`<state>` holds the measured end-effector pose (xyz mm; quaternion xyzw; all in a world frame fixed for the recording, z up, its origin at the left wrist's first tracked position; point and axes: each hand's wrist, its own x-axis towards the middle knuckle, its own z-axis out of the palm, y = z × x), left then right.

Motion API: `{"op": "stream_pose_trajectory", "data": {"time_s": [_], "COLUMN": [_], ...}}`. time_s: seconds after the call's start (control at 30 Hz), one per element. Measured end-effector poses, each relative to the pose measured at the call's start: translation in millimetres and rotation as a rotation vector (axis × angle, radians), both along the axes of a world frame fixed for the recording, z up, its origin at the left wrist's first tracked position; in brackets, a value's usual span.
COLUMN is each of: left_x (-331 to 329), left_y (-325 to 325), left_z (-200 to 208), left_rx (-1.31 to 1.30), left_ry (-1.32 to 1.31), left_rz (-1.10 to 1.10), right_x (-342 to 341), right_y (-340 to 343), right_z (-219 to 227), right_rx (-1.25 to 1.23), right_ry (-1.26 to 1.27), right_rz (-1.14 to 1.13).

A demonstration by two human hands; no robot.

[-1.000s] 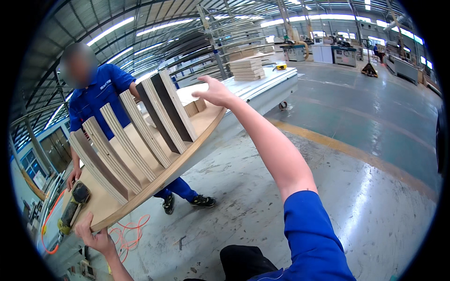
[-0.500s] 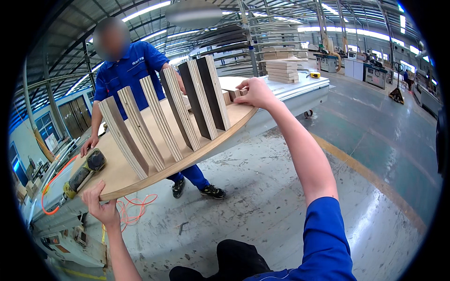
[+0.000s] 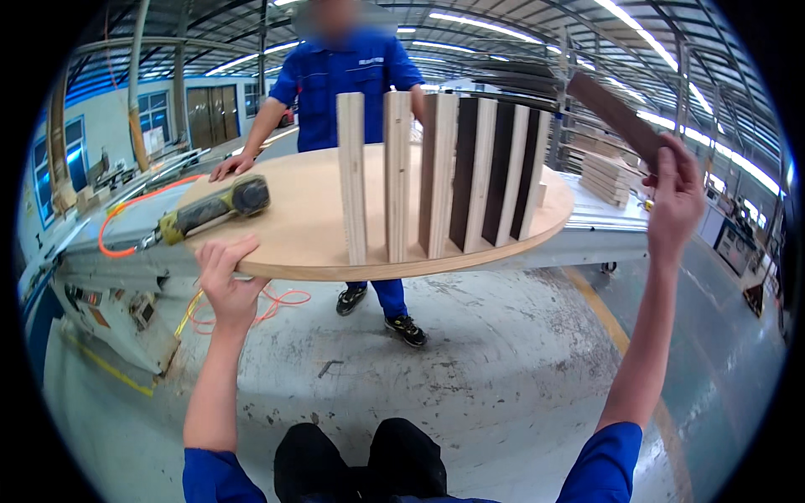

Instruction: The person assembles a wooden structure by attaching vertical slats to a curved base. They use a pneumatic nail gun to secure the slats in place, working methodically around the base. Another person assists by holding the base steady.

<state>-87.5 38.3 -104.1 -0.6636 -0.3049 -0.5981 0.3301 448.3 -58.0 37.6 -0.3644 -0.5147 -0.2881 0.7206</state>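
Note:
My left hand (image 3: 225, 272) grips the near left rim of a round wooden board (image 3: 293, 201), fingers on top and thumb below. Raised at the right, clear of the board, my right hand (image 3: 677, 189) holds one end of a dark brown wooden strip (image 3: 616, 117), which slants up to the left. Several plywood strips (image 3: 397, 180) stand upright in a row along the board's near edge, some with dark faces. Beyond my left hand lies a yellow-green and black air nailer (image 3: 214, 210) on the board.
Across the board stands a co-worker in blue (image 3: 348, 92), one hand (image 3: 232, 166) at its far left edge. An orange air hose (image 3: 109, 239) loops left. Stacked wooden boards (image 3: 605, 178) sit on the machine table (image 3: 608, 220) at right. A thin hose (image 3: 289, 298) lies coiled on the floor.
My right hand has left the board's far right edge and risen rightward with the dark strip. My left hand stays on the rim. The view has swung, bringing the board more level.

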Motion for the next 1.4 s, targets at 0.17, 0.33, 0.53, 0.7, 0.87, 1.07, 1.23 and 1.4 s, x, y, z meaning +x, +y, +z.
{"op": "stream_pose_trajectory", "data": {"time_s": [0.17,0.33,0.53,0.7,0.87,1.07,1.23,1.4], "left_x": [-12,9,15,3,-21,-47,-43,-38], "left_y": [-17,-47,-67,-53,-26,-1,-7,-7], "left_z": [8,41,88,76,73,79,87,95], "left_rx": [-0.075,-0.194,-0.042,-0.244,-0.36,-0.626,-0.946,-1.051], "left_ry": [0.048,-0.266,0.009,-0.094,-0.073,-0.084,-0.187,-0.201], "left_rz": [0.022,-0.542,-0.489,-0.645,-0.836,-0.903,-0.888,-0.896], "right_x": [-103,-199,-257,-267,-279,-304,-307,-297], "right_y": [-24,-22,-2,18,24,32,44,41], "right_z": [20,24,16,7,-18,-61,-75,-70], "right_rx": [0.049,-0.188,-0.401,-0.481,-0.489,-0.071,-0.06,-0.171], "right_ry": [-0.257,-0.402,-0.359,-0.302,-0.258,-0.687,-0.73,-0.731], "right_rz": [0.404,0.718,0.931,0.905,0.773,0.334,0.31,0.45]}}
